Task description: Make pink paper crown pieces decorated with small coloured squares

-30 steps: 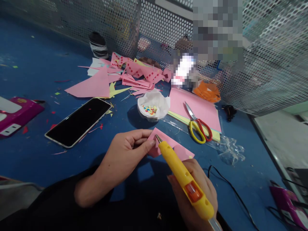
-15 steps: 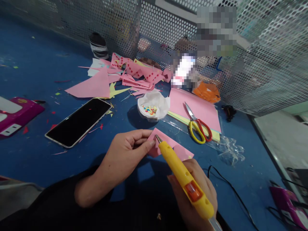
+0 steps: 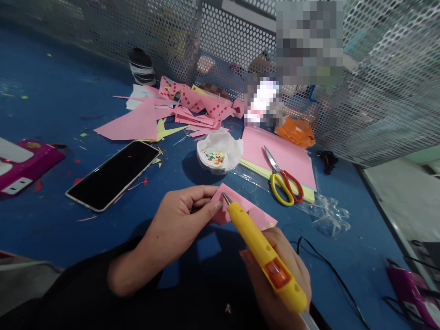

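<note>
In the head view my left hand [image 3: 185,215] pinches the left end of a folded pink paper [image 3: 242,198] between thumb and fingers. My right hand [image 3: 280,270] is wrapped around a yellow hot glue gun [image 3: 252,236] with an orange switch; a clear glue stick [image 3: 307,319] juts from its rear end. The gun's metal nozzle meets or hovers just over the paper near my left thumb; contact cannot be made out. Beyond the paper stands a small paper-lined bowl [image 3: 233,149] holding tiny coloured paper bits [image 3: 213,158].
Scissors [image 3: 280,178] lie on stacked coloured sheets [image 3: 292,156] at right. A phone [image 3: 112,176] lies at left, with pink scraps [image 3: 137,121] behind it. A black cable [image 3: 335,270] runs along the right side. A perforated metal screen [image 3: 233,27] borders the blue table [image 3: 85,73].
</note>
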`<state>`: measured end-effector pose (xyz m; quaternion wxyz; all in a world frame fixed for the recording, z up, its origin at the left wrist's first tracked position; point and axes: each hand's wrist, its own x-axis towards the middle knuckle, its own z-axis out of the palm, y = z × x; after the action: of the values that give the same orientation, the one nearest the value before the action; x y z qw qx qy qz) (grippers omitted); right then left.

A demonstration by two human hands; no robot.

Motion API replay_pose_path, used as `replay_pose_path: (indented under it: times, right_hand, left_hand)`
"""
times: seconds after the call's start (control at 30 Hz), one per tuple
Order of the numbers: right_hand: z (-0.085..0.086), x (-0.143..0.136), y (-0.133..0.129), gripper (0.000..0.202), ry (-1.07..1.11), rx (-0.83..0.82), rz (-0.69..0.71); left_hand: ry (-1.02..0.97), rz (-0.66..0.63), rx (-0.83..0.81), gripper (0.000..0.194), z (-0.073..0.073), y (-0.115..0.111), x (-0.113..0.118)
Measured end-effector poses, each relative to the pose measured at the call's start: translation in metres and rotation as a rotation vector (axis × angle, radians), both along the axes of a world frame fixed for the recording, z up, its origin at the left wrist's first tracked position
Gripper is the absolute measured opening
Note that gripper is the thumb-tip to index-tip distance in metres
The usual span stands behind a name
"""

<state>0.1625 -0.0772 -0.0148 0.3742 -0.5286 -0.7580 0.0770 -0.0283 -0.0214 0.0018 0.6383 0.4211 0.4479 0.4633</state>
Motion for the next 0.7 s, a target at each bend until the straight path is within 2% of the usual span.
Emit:
replay_pose_path:
  times: [0.4, 0.7]
  right_hand:
    - [-0.0029, 0.0022, 0.0011, 0.013, -0.004, 0.016, 0.022]
    - [0.0025, 0.0017, -0.0022, 0.011, 0.007, -0.022, 0.063]
  left_hand:
    - [0.021, -0.004, 0.018, 0.020, 0.0009, 0.0001, 0.0007]
    - [0.072, 0.018, 0.021, 0.024, 0.0013, -0.0020, -0.0017]
